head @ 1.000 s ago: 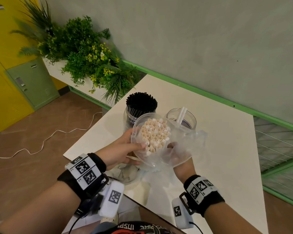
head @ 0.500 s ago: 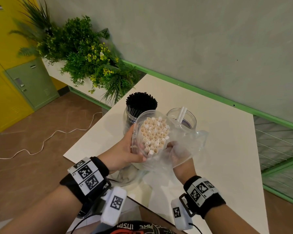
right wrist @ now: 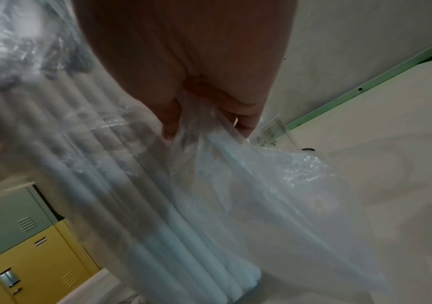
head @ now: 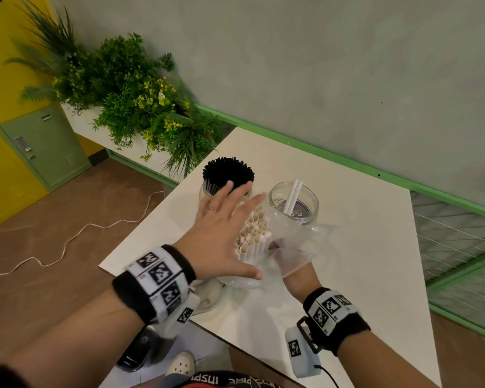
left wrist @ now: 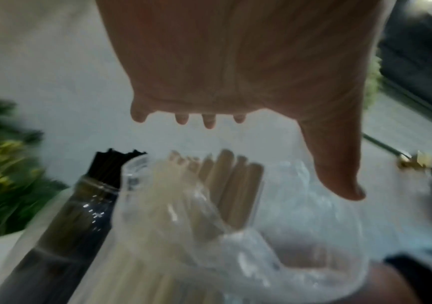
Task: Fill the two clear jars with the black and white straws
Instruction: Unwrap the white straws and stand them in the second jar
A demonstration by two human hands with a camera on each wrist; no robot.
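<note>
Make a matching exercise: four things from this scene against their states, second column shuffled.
1. left hand
2. right hand
3. left jar
4. right jar

a. packed with black straws
b. grips the clear bag of white straws
c. holds only two white straws
d. open, fingers spread over the bag's mouth

Pairs: 1-d, 2-b, 3-a, 4-c

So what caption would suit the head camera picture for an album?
Right hand grips a clear bag of white straws; open left hand reaches over them.
</note>
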